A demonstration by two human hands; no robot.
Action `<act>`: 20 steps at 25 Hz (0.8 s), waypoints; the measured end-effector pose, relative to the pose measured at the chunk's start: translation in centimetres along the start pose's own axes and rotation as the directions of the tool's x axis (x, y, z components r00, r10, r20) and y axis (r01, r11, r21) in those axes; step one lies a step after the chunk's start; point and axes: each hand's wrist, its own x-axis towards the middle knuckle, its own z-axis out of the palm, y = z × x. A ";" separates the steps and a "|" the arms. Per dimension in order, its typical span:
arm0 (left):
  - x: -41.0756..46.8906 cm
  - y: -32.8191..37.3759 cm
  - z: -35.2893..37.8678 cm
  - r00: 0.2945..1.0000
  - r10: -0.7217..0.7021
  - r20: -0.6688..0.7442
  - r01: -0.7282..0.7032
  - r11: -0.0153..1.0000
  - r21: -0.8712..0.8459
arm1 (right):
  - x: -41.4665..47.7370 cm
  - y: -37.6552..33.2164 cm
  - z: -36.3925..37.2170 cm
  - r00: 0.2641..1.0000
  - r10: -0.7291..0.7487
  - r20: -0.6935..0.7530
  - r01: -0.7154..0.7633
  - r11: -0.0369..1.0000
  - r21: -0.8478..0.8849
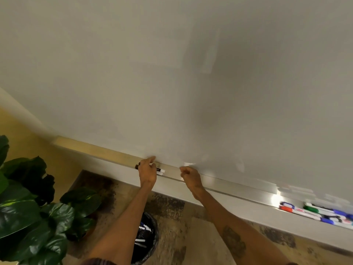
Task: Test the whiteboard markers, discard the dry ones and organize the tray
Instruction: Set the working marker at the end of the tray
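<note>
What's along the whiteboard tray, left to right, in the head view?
left hand gripping the black marker → right hand, fingers curled → bare stretch of tray → pile of coloured markers

Office or meeting-room type space. Big wall-mounted whiteboard point(191, 73) fills the far side, metal tray point(238, 190) along its bottom edge, pile of coloured markers point(315, 213) at the tray's right end, a black marker point(160, 170) further left. Patterned brown-beige carpet point(172, 217) on the floor, yellow wall point(28, 142) at left, large leafy potted plant point(28, 207) near left, small bin point(145, 238) with black liner below the tray.
</note>
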 end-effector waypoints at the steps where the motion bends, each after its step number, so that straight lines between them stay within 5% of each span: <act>1: -0.8 0.9 1.0 0.999 0.043 0.031 -0.043 0.999 0.004 | -0.4 0.2 -1.3 1.000 -0.011 -0.024 0.012 1.000 0.004; 9: -9.2 7.6 10.4 0.950 0.192 0.246 -0.181 0.981 -0.066 | -4.1 3.8 -14.0 0.984 -0.029 -0.178 0.040 0.998 0.058; 20: -22.1 15.7 23.9 0.853 0.191 0.485 -0.202 0.979 -0.032 | -10.6 14.5 -32.4 0.935 0.009 -0.355 0.010 0.999 0.050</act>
